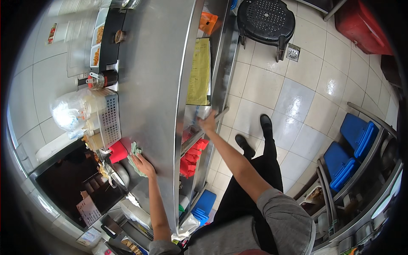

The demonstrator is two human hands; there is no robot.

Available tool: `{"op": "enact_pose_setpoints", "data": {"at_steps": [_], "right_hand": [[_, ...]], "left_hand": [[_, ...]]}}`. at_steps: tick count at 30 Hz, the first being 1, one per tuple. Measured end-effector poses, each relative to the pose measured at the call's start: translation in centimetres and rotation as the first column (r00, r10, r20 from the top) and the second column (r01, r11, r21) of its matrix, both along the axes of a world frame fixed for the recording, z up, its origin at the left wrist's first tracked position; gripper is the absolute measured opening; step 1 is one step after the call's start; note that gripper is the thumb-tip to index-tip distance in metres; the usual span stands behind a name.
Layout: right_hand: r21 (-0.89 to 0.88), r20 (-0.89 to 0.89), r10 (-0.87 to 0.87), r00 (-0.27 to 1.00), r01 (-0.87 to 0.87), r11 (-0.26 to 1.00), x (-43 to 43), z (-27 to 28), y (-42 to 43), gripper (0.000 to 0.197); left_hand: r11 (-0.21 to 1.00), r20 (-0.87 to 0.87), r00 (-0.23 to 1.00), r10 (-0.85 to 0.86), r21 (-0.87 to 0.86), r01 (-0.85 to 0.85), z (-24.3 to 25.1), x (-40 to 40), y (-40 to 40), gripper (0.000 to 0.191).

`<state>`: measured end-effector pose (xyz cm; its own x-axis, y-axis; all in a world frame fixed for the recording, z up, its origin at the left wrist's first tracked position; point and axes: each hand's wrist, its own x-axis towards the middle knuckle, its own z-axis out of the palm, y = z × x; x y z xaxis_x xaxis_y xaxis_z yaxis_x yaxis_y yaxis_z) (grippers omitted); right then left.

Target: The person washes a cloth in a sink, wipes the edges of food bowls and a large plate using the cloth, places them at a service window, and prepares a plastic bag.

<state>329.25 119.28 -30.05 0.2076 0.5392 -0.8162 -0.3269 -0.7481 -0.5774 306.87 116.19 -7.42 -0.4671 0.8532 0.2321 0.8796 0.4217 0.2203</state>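
My left hand (142,164) lies over a crumpled pale green cloth (135,153) on the stainless steel counter (149,79). Just beyond the cloth are a red plastic object (120,152) and a white perforated basket (110,119) with squeeze bottles in it. My right hand (208,122) is low beside the counter, at the metal edge of the shelf below. Clear plastic packaging (202,111) shows near its fingertips. Blur hides whether the fingers grip anything.
Under the counter are a clipboard with yellow paper (200,71) and red bundles (191,159). A black stool (266,22) stands on the tiled floor. Blue-lidded containers (341,165) sit on a rack to the right. A metal bowl (121,175) stands left of the counter.
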Motion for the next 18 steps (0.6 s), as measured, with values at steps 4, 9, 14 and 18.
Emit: {"op": "enact_pose_setpoints", "data": {"at_steps": [4,9,14,18], "right_hand": [[0.162,0.252,0.198,0.947,-0.243,0.956,-3.5,-1.9,0.5,0.024],[-0.031,0.669,-0.204,0.715,0.300,0.953,-2.5,0.6,2.4,0.037],[-0.176,0.220,-0.060,0.974,0.100,0.979,2.0,-1.1,2.1,0.042],[-0.005,0.267,0.113,0.957,-0.116,0.993,2.8,-0.6,3.4,0.027]], "left_hand": [[0.999,0.005,0.999,-0.036,-0.018,0.036,-0.3,1.2,1.9,0.059],[1.000,0.001,1.000,-0.027,-0.006,0.027,-0.3,0.2,1.1,0.060],[1.000,0.021,1.000,0.000,-0.001,0.000,-0.3,0.3,0.8,0.061],[1.000,0.030,0.999,-0.011,-0.007,0.012,-0.3,0.4,1.0,0.060]]}}
